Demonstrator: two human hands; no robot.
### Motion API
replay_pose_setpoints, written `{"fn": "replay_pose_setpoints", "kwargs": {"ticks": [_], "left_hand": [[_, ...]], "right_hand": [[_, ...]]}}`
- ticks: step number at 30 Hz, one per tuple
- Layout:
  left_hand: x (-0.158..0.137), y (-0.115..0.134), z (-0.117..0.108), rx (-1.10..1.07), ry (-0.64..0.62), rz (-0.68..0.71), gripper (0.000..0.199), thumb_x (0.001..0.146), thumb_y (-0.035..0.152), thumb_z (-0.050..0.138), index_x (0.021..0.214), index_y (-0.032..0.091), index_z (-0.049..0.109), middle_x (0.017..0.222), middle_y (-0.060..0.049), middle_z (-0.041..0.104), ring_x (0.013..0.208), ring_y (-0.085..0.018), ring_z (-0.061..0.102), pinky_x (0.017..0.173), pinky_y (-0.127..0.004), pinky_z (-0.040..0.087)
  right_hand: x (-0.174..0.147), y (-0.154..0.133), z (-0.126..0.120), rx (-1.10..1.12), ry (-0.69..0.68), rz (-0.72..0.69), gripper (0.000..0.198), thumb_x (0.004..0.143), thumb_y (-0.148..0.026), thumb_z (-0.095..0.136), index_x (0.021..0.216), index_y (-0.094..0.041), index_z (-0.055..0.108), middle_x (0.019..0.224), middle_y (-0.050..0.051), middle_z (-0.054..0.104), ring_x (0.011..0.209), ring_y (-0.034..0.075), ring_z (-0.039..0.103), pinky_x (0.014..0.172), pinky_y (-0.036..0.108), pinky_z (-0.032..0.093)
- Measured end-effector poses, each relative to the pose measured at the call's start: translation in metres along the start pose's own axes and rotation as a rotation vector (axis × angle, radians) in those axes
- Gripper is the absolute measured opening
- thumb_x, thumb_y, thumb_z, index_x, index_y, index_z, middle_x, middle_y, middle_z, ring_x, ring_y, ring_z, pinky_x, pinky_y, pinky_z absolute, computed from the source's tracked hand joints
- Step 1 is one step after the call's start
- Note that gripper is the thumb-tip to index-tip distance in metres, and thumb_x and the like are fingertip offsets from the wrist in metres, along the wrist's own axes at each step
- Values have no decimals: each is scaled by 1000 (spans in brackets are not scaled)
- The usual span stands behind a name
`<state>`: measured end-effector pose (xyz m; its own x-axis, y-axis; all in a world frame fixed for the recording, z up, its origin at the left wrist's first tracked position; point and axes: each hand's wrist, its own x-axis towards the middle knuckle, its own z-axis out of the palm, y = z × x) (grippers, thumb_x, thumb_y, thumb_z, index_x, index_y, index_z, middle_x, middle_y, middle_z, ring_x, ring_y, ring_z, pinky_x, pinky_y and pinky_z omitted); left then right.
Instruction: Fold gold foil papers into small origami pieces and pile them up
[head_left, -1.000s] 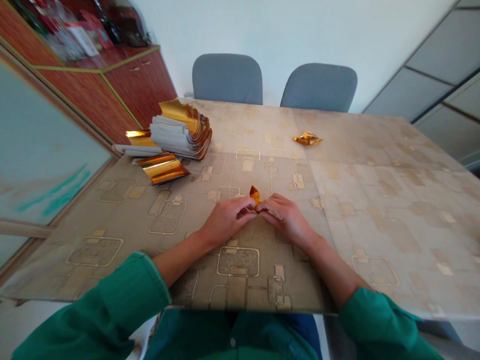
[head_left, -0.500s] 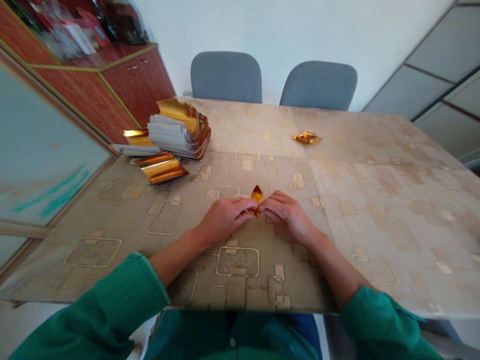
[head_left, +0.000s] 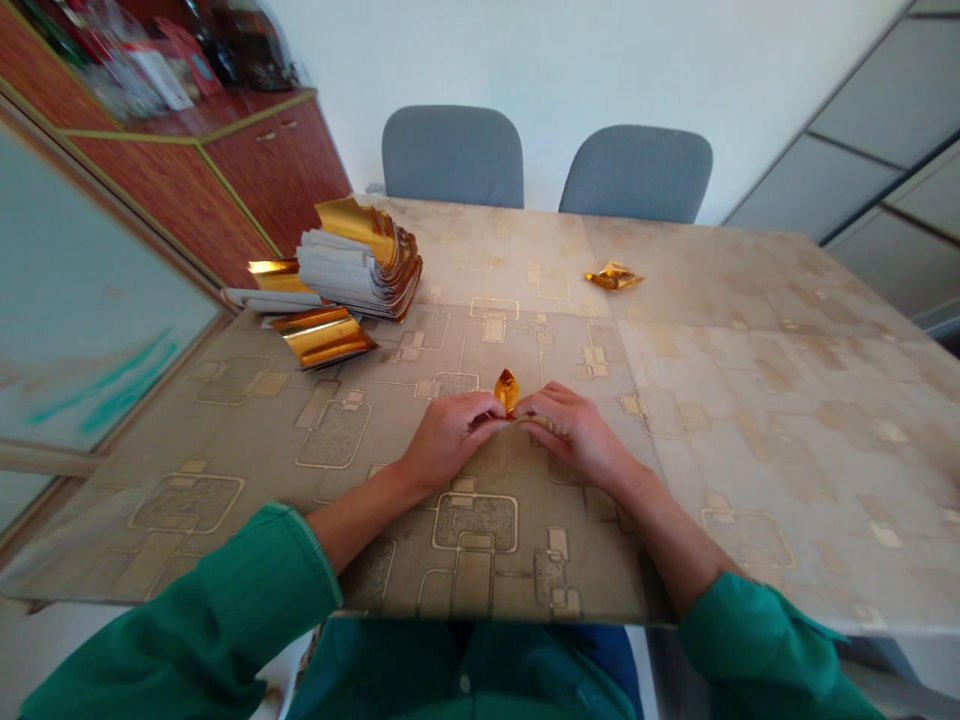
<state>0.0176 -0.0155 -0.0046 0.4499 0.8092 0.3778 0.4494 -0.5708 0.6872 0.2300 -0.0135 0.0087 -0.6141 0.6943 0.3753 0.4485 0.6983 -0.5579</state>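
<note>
Between my hands, over the patterned tablecloth, is a small folded piece of gold foil paper (head_left: 507, 390), its pointed tip facing away from me. My left hand (head_left: 456, 432) pinches its left side between thumb and fingers. From the other side my right hand (head_left: 568, 430) pinches it too, the fingertips of both hands almost meeting. Its lower part is hidden by my fingers. Farther back on the right lies another folded gold foil piece (head_left: 614, 277), pointed at its ends.
A thick stack of gold-and-white foil paper (head_left: 356, 265) stands at the back left, with a loose gold sheet (head_left: 324, 336) before it. Two grey chairs (head_left: 452, 155) are behind the table (head_left: 720, 400). A wooden cabinet (head_left: 255, 165) holding various items stands at the far left.
The folded foil piece has shifted slightly left and less of its lower end shows between my fingertips. Both hands keep pinching it. The stack and the other folded piece have not moved.
</note>
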Motion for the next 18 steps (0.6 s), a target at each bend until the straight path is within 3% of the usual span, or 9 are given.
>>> {"fn": "replay_pose_setpoints", "kwargs": {"ticks": [4,12,15,18], "left_hand": [[-1,0,0,-9,16,19,7,92,21,61,90,19,66,84,0,71,75,-14,65,72,-24,46],[-2,3,3,84,-28,-60,9,89,20,62,81,17,62,75,0,67,67,-14,62,65,-25,45],[-2,1,2,-2,-52,-87,7,88,23,65,92,19,63,81,0,70,71,-14,65,68,-25,49],[-1,-1,-3,-173,-14,-150,23,85,24,67,104,19,58,88,-1,71,75,-13,68,70,-25,53]], "right_hand": [[-1,2,3,63,17,63,6,97,-24,53,100,-23,59,93,3,67,87,16,59,77,29,47],[2,4,4,-9,-20,30,17,100,-24,47,89,-22,59,86,4,65,83,17,57,75,30,46],[1,5,1,5,-9,14,15,99,-24,48,90,-21,59,86,4,65,83,16,57,74,29,46],[1,6,-4,3,3,-15,13,99,-24,49,91,-21,59,86,4,65,82,16,57,74,28,46]]}}
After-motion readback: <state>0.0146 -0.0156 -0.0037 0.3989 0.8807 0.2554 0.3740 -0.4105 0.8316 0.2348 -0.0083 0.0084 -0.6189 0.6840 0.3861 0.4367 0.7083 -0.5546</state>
